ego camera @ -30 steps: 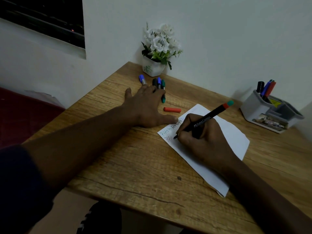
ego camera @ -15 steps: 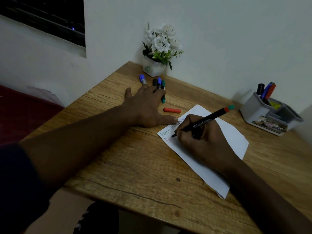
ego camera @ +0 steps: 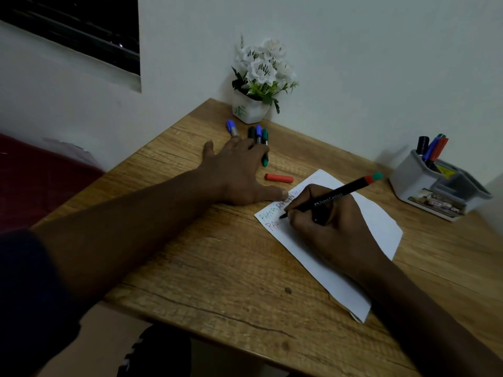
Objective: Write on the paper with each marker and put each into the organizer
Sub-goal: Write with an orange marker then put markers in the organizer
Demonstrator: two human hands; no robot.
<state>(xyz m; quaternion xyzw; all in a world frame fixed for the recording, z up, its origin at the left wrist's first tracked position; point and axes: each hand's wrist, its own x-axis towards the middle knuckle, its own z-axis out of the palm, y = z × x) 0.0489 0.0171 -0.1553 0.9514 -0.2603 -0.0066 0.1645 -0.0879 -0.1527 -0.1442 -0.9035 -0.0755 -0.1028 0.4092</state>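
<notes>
A white paper [ego camera: 373, 219] lies on the wooden table [ego camera: 206, 268], with coloured writing at its left end. My right hand [ego camera: 329, 227] grips a black marker [ego camera: 343, 193] with a red and green end, its tip touching the paper. My left hand [ego camera: 239, 172] lies flat on the table, fingers spread, thumb on the paper's corner. A red cap [ego camera: 279, 177] lies beside that hand. Beyond the fingers lie a blue marker [ego camera: 231, 127] and a group of black, blue and green markers [ego camera: 258, 134]. The grey organizer [ego camera: 416, 175] at the right holds several markers upright.
A white pot of white flowers [ego camera: 258, 83] stands in the table's far corner against the wall. A dark window is at the upper left. A red surface lies left of the table. The table's near edge runs across the bottom.
My right hand has shifted slightly left along the paper with the marker tip still on it. My left hand has stayed in place.
</notes>
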